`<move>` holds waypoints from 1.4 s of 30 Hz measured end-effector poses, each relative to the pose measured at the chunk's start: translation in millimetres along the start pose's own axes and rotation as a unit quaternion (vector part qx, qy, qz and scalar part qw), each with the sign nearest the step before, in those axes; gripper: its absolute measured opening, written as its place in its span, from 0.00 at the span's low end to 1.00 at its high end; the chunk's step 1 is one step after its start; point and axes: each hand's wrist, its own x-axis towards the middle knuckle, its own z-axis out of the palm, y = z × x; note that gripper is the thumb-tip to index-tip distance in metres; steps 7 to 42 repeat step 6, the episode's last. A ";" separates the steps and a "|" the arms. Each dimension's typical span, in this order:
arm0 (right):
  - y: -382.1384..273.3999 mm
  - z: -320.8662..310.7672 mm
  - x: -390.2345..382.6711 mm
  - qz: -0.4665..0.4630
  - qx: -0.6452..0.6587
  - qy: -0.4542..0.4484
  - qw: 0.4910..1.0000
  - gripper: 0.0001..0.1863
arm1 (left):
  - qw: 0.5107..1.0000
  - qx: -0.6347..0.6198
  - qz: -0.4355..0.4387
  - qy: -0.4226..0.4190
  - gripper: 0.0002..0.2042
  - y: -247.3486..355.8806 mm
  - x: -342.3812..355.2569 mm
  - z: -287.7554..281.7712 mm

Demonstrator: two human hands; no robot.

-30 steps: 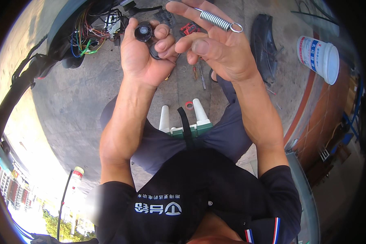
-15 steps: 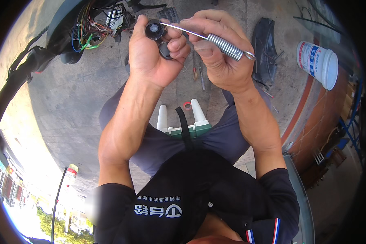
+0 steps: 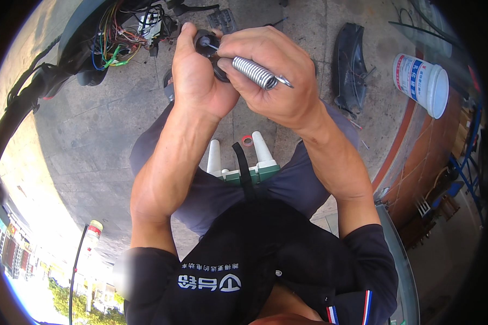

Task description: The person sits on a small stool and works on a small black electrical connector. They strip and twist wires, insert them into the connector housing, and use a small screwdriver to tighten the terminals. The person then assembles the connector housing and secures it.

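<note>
My left hand (image 3: pixel 200 81) is closed around a small black round part (image 3: pixel 203 50) with a hollow, cup-like face turned up toward me. Its exact kind I cannot make out. In a pinch grip, my right hand (image 3: pixel 287 65) holds a silver coil spring (image 3: pixel 252 72) with a hooked end pointing back toward me. From the spring's other end a thin straight metal rod reaches into the black part's opening. The two hands are close together, and the right fingers hide some of the rod and the lower side of the black part.
A bundle of coloured wires (image 3: pixel 111 46) hangs from a dark vehicle body at upper left. A curved black panel (image 3: pixel 348 70) and a white bucket (image 3: pixel 425 89) are at right. Between my legs are a green and white seat (image 3: pixel 263 172) and a red tape roll (image 3: pixel 247 141).
My right hand has moved left with the spring, up against my left hand. The rod's tip has gone from the black part's rim into its opening.
</note>
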 end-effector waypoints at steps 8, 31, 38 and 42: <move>-1.2 -0.1 -2.0 0.021 -0.011 -0.015 1.000 0.14 | 1.000 0.008 -0.001 0.017 0.21 -1.2 -0.8 -1.5; -1.2 -0.1 -2.0 0.021 -0.011 -0.015 1.000 0.14 | 1.000 0.008 -0.001 0.017 0.21 -1.2 -0.8 -1.5; -1.2 -0.1 -2.0 0.021 -0.011 -0.015 1.000 0.14 | 1.000 0.008 -0.001 0.017 0.21 -1.2 -0.8 -1.5; -1.2 -0.1 -2.0 0.021 -0.011 -0.015 1.000 0.14 | 1.000 0.008 -0.001 0.017 0.21 -1.2 -0.8 -1.5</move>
